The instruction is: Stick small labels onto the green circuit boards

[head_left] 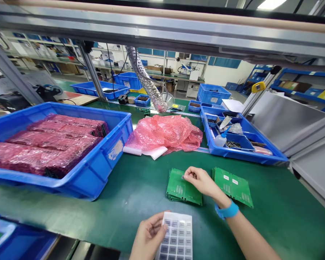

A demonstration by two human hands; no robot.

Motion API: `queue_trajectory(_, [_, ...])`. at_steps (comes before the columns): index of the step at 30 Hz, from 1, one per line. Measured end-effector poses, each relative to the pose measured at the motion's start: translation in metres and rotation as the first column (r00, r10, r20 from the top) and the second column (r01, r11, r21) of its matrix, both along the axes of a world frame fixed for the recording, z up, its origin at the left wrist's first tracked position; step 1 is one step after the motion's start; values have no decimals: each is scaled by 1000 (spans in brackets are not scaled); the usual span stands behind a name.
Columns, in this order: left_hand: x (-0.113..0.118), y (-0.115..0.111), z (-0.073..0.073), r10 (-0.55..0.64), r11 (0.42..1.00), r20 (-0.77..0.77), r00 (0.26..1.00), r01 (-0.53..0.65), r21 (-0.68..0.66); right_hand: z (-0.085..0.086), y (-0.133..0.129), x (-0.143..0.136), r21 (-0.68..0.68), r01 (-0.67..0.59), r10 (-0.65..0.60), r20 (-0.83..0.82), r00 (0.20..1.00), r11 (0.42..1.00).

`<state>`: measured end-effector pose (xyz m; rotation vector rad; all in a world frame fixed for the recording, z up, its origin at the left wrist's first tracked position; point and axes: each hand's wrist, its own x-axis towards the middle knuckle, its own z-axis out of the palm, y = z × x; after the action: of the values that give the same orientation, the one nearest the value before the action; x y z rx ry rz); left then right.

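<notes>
My left hand (151, 234) grips a white sheet of small grey printed labels (177, 236) by its left edge, thumb on top, near the front of the bench. Over a stack of green circuit boards (178, 189), my right hand (196, 178) pinches a small grey label (183, 177) at the top board's surface; whether the label touches the board I cannot tell. A blue band circles the right wrist. To the right, partly behind that hand, lies a second pile of green boards (234, 187), its top board bearing two white labels (234, 181).
A large blue bin (97, 184) with pink bubble-wrapped bundles stands at the left. Crumpled pink bubble wrap (165, 133) lies behind the boards. At the back right is a blue tray (243, 153) with small parts and a bottle. A foil duct (146, 77) hangs above the bench.
</notes>
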<state>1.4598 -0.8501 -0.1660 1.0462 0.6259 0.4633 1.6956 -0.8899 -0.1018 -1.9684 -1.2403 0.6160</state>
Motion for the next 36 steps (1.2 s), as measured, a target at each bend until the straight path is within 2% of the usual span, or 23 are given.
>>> queue_trajectory(3, [0, 0, -6, -12, 1000, 4, 1000, 12, 23, -12, 11, 12, -60, 6, -5, 21, 1000, 998])
queue_trajectory(6, [0, -1, -9, -17, 999, 1, 1000, 17, 29, -17, 15, 9, -81, 28, -24, 57, 998, 996])
queue_trajectory(12, [0, -1, -13, -29, 998, -18, 999, 30, 49, -17, 12, 3, -30, 85, -79, 165, 983, 996])
queue_trajectory(15, [0, -1, -15, -19, 998, -40, 999, 21, 64, -12, 9, 9, 23, 83, -86, 153, 985, 996])
queue_trajectory(20, [0, -2, -15, -21, 997, -31, 999, 23, 73, -4, 3, 25, 32, -66, 67, -25, 997, 997])
queue_trajectory(25, [0, -2, -14, -29, 995, -28, 999, 32, 92, -9, 0, 27, 29, -141, 143, -86, 986, 990])
queue_trajectory(31, [-1, -2, -15, -31, 997, -5, 1000, 31, 74, -19, -1, 21, 45, -112, 111, 27, 993, 993])
queue_trajectory(36, [-1, -1, -15, -39, 996, -16, 999, 40, 80, -13, -7, 11, 59, -35, 22, 204, 979, 998])
